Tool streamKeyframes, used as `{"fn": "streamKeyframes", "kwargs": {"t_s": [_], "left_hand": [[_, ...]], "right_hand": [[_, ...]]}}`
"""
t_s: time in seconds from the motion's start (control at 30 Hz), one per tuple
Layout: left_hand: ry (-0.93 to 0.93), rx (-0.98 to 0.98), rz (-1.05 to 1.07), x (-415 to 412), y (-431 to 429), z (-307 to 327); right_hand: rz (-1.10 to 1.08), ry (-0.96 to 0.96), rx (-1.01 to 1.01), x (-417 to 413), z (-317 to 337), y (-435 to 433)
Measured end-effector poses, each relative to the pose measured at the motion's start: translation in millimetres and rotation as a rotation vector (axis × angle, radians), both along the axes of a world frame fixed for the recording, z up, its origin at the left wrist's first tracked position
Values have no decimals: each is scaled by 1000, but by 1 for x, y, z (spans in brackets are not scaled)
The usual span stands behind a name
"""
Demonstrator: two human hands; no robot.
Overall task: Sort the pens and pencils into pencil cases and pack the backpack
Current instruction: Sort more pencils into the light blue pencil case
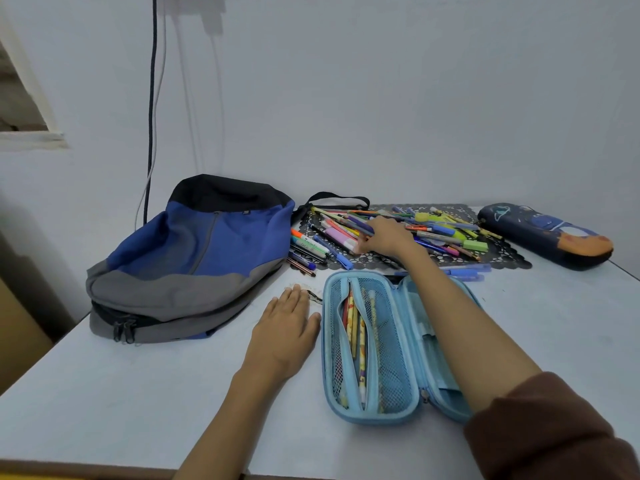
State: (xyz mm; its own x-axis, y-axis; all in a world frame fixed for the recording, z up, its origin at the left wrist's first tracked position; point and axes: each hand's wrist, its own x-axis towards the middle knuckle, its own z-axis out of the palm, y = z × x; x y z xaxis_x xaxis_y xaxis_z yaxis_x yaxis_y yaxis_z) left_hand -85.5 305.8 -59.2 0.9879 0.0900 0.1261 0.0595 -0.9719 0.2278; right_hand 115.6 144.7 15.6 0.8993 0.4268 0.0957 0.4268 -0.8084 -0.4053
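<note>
My left hand [284, 327] lies flat on the table [138, 393], fingers straight and holding nothing. It rests just beside the left edge of the light blue pencil case [367, 344]. I judge that this position steadies the case while the other hand works.

The case lies open like a book, directly in front of me, so that items can drop in without a further step. Its mesh pocket already contains several pencils [356, 334].

My right hand [384, 237] reaches past the case to the pile of pens and pencils [346, 233] on the black mat [512, 261]. The fingers bend down onto the pile. I cannot tell whether they pinch an item or only touch it.

Surroundings and obstructions:
- My right forearm [450, 317] crosses the right half of the open case and hides most of it.
- The pile is tangled, with items crossed over one another. I judge that lifting one may drag its neighbours.
- A few blue pens [464, 271] lie off the mat, between the pile and the case.
- The dark pencil case [543, 233] lies at the far right, well apart from both hands.
- The backpack [194, 258] lies flat at the left, near the pile. Its zip pulls [124, 332] sit together, so I judge that it needs opening before packing.
</note>
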Motion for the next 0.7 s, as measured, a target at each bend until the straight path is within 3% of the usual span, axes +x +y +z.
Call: {"fn": "streamKeyframes", "kwargs": {"t_s": [0.2,0.47,0.7], "left_hand": [[-11,8,0,2,1,-1],[-32,-8,4,1,1,-2],[-36,-5,0,0,0,0]], "right_hand": [[104,138,99,-7,-8,20],[-19,-219,-156,-27,-19,48],[-86,-158,-62,-21,-24,48]]}}
